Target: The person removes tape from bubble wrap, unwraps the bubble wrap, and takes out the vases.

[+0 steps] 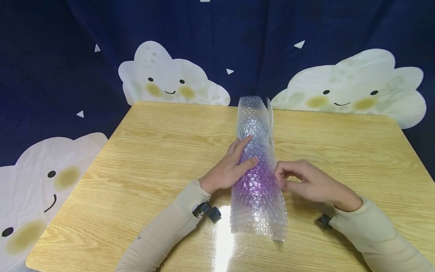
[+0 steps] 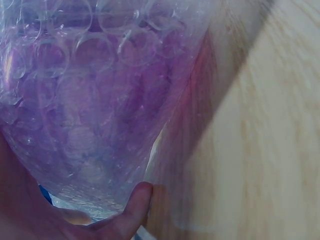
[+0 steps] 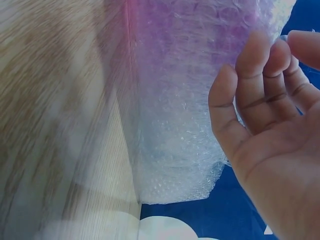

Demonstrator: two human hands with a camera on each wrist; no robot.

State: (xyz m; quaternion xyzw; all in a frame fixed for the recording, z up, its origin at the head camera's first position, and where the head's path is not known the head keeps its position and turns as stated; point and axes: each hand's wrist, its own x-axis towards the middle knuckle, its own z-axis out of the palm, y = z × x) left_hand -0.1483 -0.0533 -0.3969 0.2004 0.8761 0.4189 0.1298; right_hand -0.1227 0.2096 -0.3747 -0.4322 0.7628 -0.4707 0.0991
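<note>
A long sheet of bubble wrap (image 1: pixel 259 215) lies wrapped around a purple and pale blue object (image 1: pixel 255 177), whose exact kind the wrap hides. My left hand (image 1: pixel 229 166) rests on the roll from its left side, fingers spread and fairly straight over the top. In the left wrist view, the thumb and fingers touch the wrap near the lower edge. On the other side, my right hand (image 1: pixel 307 181) has bent fingers and pinches the wrap's right edge. The fingertips (image 3: pixel 277 57) and thumb come close together beside the wrap in the right wrist view.
The roll lies lengthwise on a light wooden table (image 1: pixel 163 151), its far end near the back edge. Behind hangs a dark blue curtain (image 1: pixel 204 30) with printed smiling clouds. Black straps with small devices (image 1: pixel 205 211) sit on both sleeved wrists.
</note>
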